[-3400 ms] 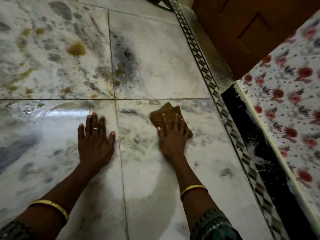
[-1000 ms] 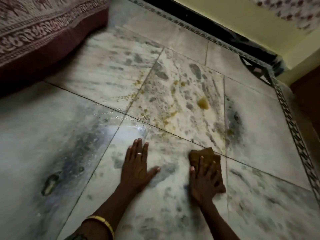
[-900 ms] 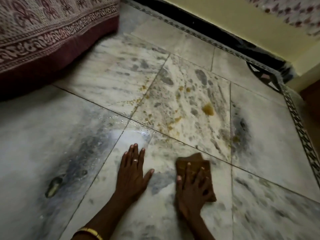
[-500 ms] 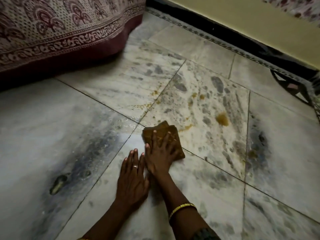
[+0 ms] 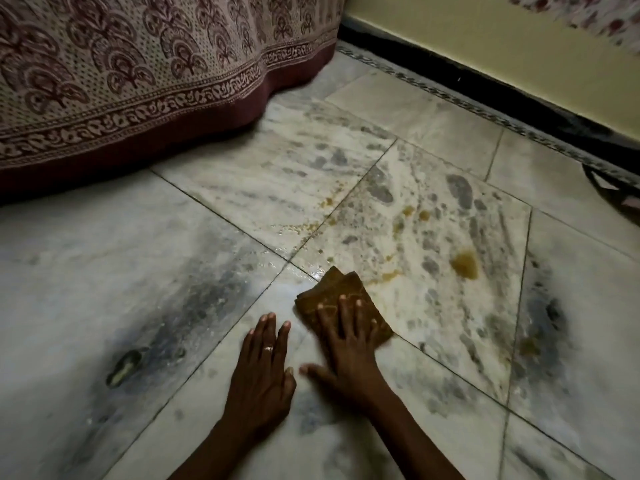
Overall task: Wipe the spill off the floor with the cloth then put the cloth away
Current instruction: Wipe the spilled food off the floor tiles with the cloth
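Note:
A folded brown cloth (image 5: 329,292) lies flat on the marble floor (image 5: 173,292) where several tiles meet. My right hand (image 5: 346,351) presses down on it with fingers spread, covering its near half. Flat on the tile just left of it rests my left hand (image 5: 263,372), a ring on one finger, holding nothing. A yellow-brown spill spreads over the tile beyond the cloth: a thick blob (image 5: 465,265) to the right, smaller drops (image 5: 412,213) farther back, and a speckled trail (image 5: 308,228) along the grout line.
A bed with a patterned maroon-edged sheet (image 5: 138,81) hangs to the floor at the back left. A yellow wall with a black skirting (image 5: 485,88) runs along the back right. A patterned border strip (image 5: 450,105) edges the floor there.
My view has swung left from the door side toward the bed. My right hand has slid the cloth leftward across the tile, close beside my left hand, at the near edge of the spill.

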Tool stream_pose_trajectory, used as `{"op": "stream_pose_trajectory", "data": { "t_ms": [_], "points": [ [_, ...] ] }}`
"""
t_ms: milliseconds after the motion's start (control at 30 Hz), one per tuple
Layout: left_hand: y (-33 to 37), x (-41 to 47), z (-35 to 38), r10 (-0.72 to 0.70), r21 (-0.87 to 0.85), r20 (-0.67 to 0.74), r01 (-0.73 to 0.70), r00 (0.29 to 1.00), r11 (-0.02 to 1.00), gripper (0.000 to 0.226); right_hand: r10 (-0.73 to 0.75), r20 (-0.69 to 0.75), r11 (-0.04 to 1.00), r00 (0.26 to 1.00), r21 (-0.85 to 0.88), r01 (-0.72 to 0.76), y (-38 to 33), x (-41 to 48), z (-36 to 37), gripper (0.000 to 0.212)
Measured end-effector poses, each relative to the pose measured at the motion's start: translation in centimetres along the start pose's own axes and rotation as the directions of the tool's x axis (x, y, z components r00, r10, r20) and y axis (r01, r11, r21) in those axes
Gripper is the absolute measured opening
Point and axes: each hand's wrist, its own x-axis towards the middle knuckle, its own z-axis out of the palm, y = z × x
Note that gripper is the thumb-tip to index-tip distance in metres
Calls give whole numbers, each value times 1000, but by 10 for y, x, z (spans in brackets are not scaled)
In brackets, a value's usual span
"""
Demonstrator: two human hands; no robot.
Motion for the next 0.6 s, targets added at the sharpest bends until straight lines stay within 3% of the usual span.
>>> {"op": "stream_pose_trajectory", "data": {
  "t_ms": [67,133,233,300,333,400,467,533,600],
  "points": [
    [0,1,0,3,2,17,-3,1000,1000,71,-215,-124,976,969,-6,215,24,-23,1,85],
    [-2,4,0,0,17,3,0,1000,1000,72,-361,-280,932,890,-132,336,50,-25,-3,64],
    [-3,-1,5,-4,25,9,3,1000,1000,74,-489,-345,859,801,-350,374,56,-5,-8,38],
    [-3,-4,7,-8,16,16,8,1000,1000,74,-527,-361,843,769,-337,420,37,8,-13,30],
    [-4,-4,7,-7,12,28,6,1000,1000,73,-503,-385,863,774,-270,427,24,11,-17,29],
    [-4,1,7,-8,-6,9,8,1000,1000,70,-361,-457,903,813,46,427,3,11,-34,29],
    [0,10,5,-52,-44,-38,50,998,998,63,-201,-498,833,844,366,414,-11,13,-60,25],
    [2,23,0,-57,-85,-67,52,996,995,56,-45,-517,744,855,554,374,-15,20,-85,19],
    [-3,41,0,-46,-68,-94,40,994,997,55,94,-442,660,892,699,277,-7,35,-99,17]
  ]
}}
